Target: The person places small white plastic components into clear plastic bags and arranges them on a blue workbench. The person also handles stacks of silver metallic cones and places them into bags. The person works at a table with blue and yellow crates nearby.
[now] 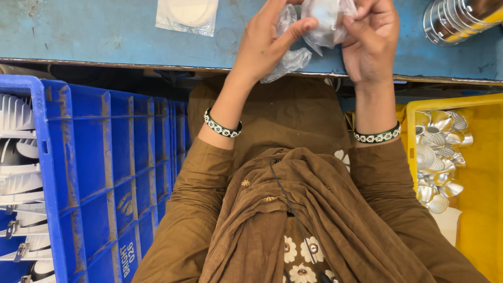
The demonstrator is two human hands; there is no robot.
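Nearest the camera in the head view, brown pleated cloth (pixel 293 209) covers the person's lap, the brown sleeves ending at green-and-white beaded bangles (pixel 222 127) on both wrists. Both forearms reach up and away to the worn blue table (pixel 105 31). The left hand (pixel 264 42) is raised, its fingers pinching the edge of a crumpled clear plastic bag (pixel 293 57). The right hand (pixel 372 39) curls closed around the same bag's upper part, where a pale round piece shows through the film. The bag hangs over the table's near edge. A blue plastic crate (pixel 105 173) stands at the left, a yellow crate with shiny silver reflector cups (pixel 437 157) at the right.
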